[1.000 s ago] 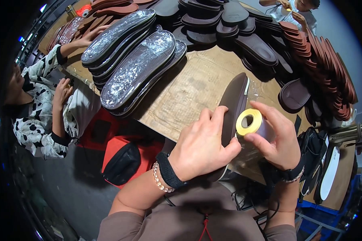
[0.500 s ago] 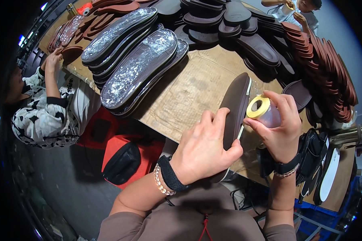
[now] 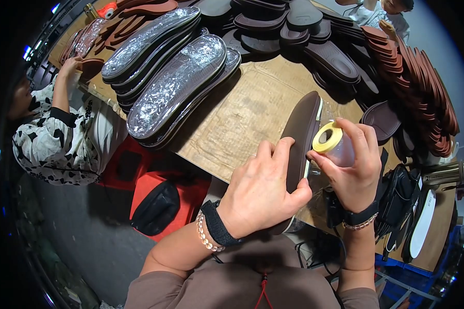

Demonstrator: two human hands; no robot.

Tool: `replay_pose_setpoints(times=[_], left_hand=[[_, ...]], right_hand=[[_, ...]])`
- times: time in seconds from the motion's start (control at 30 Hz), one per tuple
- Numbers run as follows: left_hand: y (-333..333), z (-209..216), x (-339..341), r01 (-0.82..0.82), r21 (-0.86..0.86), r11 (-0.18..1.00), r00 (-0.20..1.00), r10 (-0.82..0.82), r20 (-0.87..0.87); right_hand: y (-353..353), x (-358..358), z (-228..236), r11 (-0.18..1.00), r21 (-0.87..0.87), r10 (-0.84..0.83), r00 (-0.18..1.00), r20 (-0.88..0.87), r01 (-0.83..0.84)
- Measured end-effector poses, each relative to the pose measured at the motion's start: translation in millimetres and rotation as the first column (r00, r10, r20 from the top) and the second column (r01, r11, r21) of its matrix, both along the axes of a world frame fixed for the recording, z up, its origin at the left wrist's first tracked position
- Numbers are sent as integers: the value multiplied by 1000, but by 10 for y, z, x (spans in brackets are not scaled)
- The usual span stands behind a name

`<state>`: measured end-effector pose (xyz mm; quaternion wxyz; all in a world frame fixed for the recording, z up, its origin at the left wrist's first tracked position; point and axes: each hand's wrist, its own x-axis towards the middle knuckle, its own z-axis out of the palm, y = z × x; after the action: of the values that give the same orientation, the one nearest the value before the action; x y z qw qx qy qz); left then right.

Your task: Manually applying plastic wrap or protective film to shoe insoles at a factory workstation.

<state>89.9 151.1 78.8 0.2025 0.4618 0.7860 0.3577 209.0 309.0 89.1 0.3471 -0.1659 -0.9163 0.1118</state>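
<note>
My left hand (image 3: 263,193) grips a dark brown shoe sole (image 3: 300,123), which stands on its edge over the front of the table. The fingers lie over its broad face and the thumb presses near its rim. A pale strip (image 3: 319,110) runs along the sole's edge. In my right hand (image 3: 358,165) is a roll of clear film (image 3: 340,153) with a yellow end ring, held by thumb and fingers close against the sole's right side. Some clear film shows between roll and sole.
Film-wrapped soles (image 3: 178,85) lie stacked on the cardboard-covered table (image 3: 232,118). Dark soles (image 3: 330,59) pile up behind, reddish-brown ones (image 3: 417,87) at right. A black pouch (image 3: 397,190) and a white sole (image 3: 423,225) lie at right. One co-worker (image 3: 56,139) sits left, another (image 3: 379,15) far right.
My right hand and the film roll have shifted slightly left, and the roll has tilted. My left hand and the sole have hardly moved. The left co-worker's arms have moved a little.
</note>
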Motion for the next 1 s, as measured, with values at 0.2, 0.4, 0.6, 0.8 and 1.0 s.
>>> replay_pose_setpoints(times=[0.2, 0.4, 0.6, 0.8, 1.0], left_hand=[[6, 1, 1, 1, 4, 1000, 1000, -1, -6], [85, 64, -191, 69, -26, 997, 997, -68, 33], [373, -27, -542, 345, 4, 939, 938, -345, 19], [569, -54, -765, 424, -20, 905, 905, -423, 37], [587, -11, -776, 466, -16, 884, 884, -467, -6]], right_hand=[[-78, -7, 0, 998, -13, -64, 997, 40, 64], [-84, -30, -23, 995, -50, -84, 995, 46, 87], [-78, -25, -53, 992, -90, -85, 996, 24, 87], [-73, -47, -76, 990, -122, -74, 997, 3, 74], [-82, -39, -69, 987, -142, -75, 997, 26, 77]])
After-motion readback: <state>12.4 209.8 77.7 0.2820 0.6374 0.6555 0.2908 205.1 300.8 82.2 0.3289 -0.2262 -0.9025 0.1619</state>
